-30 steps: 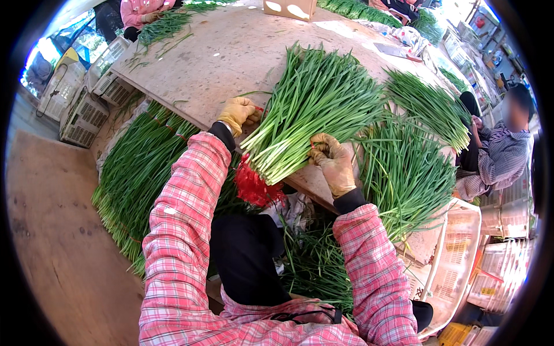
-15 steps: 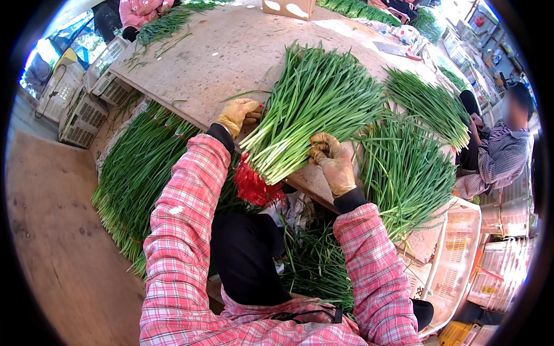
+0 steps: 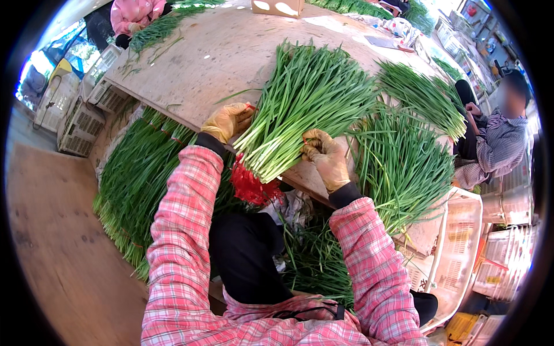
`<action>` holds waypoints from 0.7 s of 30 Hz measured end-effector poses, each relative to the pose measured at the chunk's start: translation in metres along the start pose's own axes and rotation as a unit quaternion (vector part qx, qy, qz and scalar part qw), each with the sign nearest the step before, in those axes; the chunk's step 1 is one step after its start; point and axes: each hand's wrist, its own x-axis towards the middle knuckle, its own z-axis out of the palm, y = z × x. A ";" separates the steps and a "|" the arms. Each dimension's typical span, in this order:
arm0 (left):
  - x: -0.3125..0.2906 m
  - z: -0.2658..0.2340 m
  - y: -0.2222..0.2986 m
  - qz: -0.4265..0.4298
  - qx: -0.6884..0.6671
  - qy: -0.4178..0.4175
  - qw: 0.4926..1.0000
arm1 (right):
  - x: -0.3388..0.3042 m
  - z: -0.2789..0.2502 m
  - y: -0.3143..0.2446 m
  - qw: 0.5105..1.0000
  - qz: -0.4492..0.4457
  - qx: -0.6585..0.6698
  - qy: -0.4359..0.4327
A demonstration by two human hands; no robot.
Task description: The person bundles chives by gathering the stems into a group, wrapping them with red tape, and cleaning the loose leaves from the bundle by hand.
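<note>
A thick bunch of garlic chives (image 3: pixel 314 98) lies across the table edge, pale stem ends toward me, leaves fanning away. My left hand (image 3: pixel 228 121), in a yellowish glove, is closed at the bunch's left side, with a bit of red tie (image 3: pixel 250 106) at its fingertips. My right hand (image 3: pixel 326 157), gloved alike, pinches at the right side near the stem ends, where a little red also shows. Any stretch of tie under the bunch is hidden. A tangle of red ties (image 3: pixel 252 183) hangs just below the stem ends.
More chives (image 3: pixel 404 167) lie right of the bunch, with another pile (image 3: pixel 424 95) beyond. Tied bunches (image 3: pixel 144 167) are stacked below the table (image 3: pixel 202 63) at left. A knife (image 3: pixel 388 42) lies farther back. One person (image 3: pixel 493 138) sits at right, another (image 3: pixel 135 17) at far left.
The whole view has shifted slightly. Both hands stay closed at the two sides of the bunch, my left hand a little farther out from it.
</note>
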 end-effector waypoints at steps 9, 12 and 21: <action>-0.020 0.042 -0.006 0.174 -0.027 -0.096 0.980 | -0.008 0.000 -0.008 1.000 -0.001 0.023 0.005; -0.064 0.085 0.029 0.138 0.319 -0.118 0.930 | -0.008 0.004 -0.014 0.999 -0.015 0.041 0.008; -0.116 0.146 0.002 0.041 0.881 0.068 0.467 | 0.008 0.046 -0.045 0.994 -0.031 0.103 -0.028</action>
